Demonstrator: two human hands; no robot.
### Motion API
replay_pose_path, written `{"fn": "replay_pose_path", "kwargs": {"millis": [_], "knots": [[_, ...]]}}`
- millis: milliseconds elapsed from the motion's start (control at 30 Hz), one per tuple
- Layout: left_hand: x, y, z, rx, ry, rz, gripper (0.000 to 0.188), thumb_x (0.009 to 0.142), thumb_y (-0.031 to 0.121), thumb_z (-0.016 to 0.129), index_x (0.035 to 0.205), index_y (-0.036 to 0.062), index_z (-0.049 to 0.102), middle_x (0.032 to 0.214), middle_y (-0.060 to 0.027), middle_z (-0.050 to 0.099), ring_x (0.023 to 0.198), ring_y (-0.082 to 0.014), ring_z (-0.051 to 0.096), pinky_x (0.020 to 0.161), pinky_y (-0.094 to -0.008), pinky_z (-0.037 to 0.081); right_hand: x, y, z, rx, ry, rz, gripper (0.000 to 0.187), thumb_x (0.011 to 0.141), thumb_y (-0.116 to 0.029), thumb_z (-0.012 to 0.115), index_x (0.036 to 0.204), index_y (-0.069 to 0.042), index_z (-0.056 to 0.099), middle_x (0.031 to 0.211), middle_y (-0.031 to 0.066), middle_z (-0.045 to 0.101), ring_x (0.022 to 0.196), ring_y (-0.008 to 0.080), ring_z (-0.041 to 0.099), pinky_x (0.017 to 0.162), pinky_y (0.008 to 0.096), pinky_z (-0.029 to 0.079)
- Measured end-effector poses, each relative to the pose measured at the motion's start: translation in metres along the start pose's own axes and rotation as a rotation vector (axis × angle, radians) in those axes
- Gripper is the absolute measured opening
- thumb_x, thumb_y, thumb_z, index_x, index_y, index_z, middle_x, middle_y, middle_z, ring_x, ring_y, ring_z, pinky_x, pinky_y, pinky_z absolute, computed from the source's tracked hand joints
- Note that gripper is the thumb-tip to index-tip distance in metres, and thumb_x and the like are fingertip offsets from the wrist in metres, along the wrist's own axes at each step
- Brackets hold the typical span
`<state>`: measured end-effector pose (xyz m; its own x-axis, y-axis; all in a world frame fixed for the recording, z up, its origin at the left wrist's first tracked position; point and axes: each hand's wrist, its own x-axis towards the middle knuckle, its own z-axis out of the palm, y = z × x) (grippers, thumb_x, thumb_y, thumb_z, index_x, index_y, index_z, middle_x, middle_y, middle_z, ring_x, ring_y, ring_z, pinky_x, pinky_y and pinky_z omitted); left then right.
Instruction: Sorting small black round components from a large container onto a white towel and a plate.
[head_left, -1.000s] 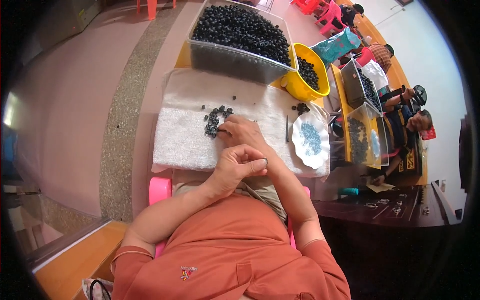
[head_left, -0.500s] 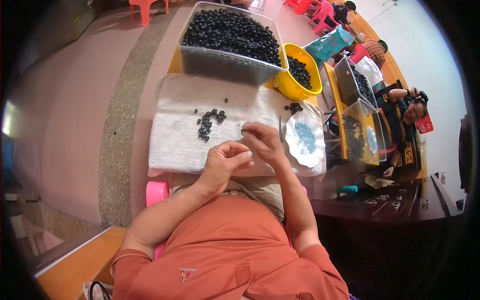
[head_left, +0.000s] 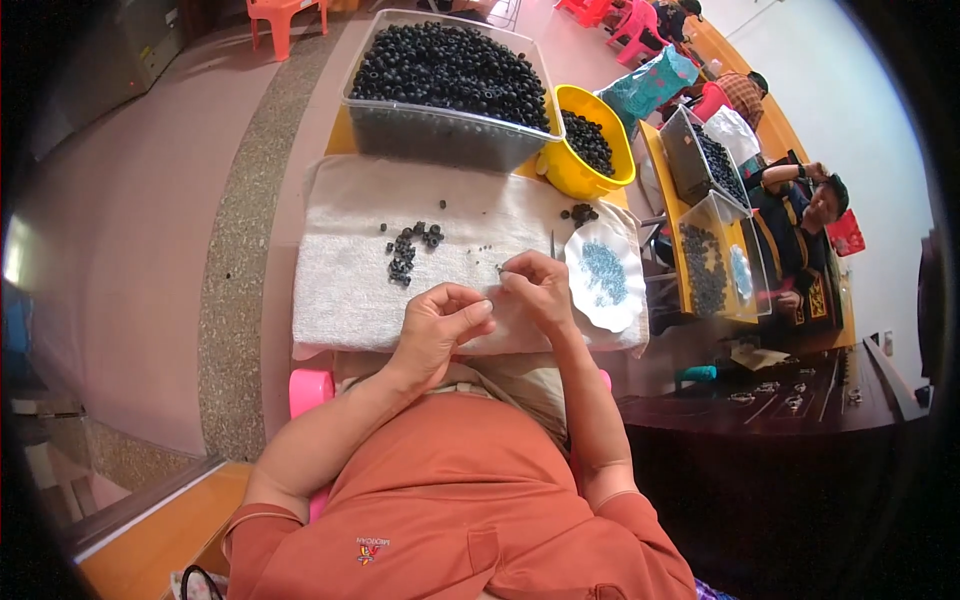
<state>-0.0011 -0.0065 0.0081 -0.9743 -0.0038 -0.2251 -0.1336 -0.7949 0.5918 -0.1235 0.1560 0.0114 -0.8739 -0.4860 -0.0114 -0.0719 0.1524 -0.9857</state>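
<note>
My left hand (head_left: 440,325) is closed over the near part of the white towel (head_left: 340,290), thumb pressed to its fingers; anything in that pinch is hidden. To its right, my right hand (head_left: 541,288) pinches a tiny dark piece (head_left: 500,268) too small to name. Beyond them lie a few tiny specks (head_left: 483,248). A loose cluster of small black ring-shaped parts (head_left: 402,258) sits ahead of my left hand. Close to my right hand stand a thin dark tool (head_left: 553,244) and a white scalloped plate (head_left: 628,312) holding tiny blue pieces (head_left: 604,272).
At the far side stand a clear plastic bin (head_left: 440,135) heaped with black parts and a yellow tub (head_left: 572,178) with more. A few black parts (head_left: 580,214) lie beyond the plate. At the right, a person (head_left: 790,205) sits beside another table (head_left: 682,200) with clear bins.
My right hand has moved slightly right and nearer, away from the tiny specks, which now show more fully. My left hand has shifted slightly left. The seated person's lower hand has moved.
</note>
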Motion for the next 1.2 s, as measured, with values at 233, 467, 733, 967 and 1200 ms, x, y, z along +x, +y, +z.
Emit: {"fn": "replay_pose_path", "kwargs": {"millis": [233,467,733,967,1200], "knots": [[0.0,0.002,0.001,0.004,0.003,-0.001,0.008,0.088,0.004,0.068,0.095,0.0045,0.064,0.087,-0.0037,0.067,0.078,-0.0134,0.066,0.077,-0.0281,0.058,0.003,0.008,-0.005,-0.075,-0.013,-0.047,0.004,0.078,-0.001,0.064,0.081,0.001,0.065,0.076,0.0019,0.064,0.07,0.0083,0.062,0.065,0.0218,0.05],[0.0,0.002,0.001,0.009,0.012,0.002,0.007,0.088,0.004,0.068,0.094,0.0046,0.064,0.087,-0.0034,0.067,0.078,-0.014,0.066,0.077,-0.0276,0.057,-0.001,-0.001,-0.001,-0.047,-0.003,-0.098,0.014,0.082,-0.002,0.06,0.092,0.001,0.069,0.082,0.0002,0.063,0.075,0.0074,0.058,0.068,0.0215,0.048],[0.0,0.002,0.003,0.013,0.018,0.005,0.008,0.088,0.004,0.068,0.094,0.0049,0.064,0.086,-0.0029,0.066,0.078,-0.0141,0.066,0.077,-0.0272,0.058,-0.005,0.002,-0.003,0.002,-0.064,0.002,0.014,0.088,-0.003,0.062,0.1,0.001,0.069,0.088,-0.0004,0.065,0.081,0.0073,0.06,0.073,0.0225,0.049],[0.001,0.001,0.001,0.011,0.017,0.01,0.007,0.088,0.004,0.068,0.093,0.0047,0.064,0.086,-0.0028,0.066,0.078,-0.0135,0.066,0.077,-0.0274,0.058,-0.007,0.003,-0.003,-0.037,-0.049,-0.064,0.016,0.088,-0.002,0.064,0.103,0.002,0.068,0.091,0.0005,0.065,0.083,0.0081,0.061,0.075,0.0226,0.05],[0.002,0.0,0.0,0.002,0.001,0.013,0.007,0.088,0.004,0.068,0.094,0.0044,0.064,0.088,-0.0031,0.066,0.08,-0.0117,0.065,0.079,-0.0282,0.058,-0.009,0.008,-0.005,-0.005,-0.079,-0.148,0.015,0.09,0.002,0.061,0.103,0.003,0.067,0.095,0.002,0.062,0.082,0.009,0.061,0.075,0.0228,0.05]]}}
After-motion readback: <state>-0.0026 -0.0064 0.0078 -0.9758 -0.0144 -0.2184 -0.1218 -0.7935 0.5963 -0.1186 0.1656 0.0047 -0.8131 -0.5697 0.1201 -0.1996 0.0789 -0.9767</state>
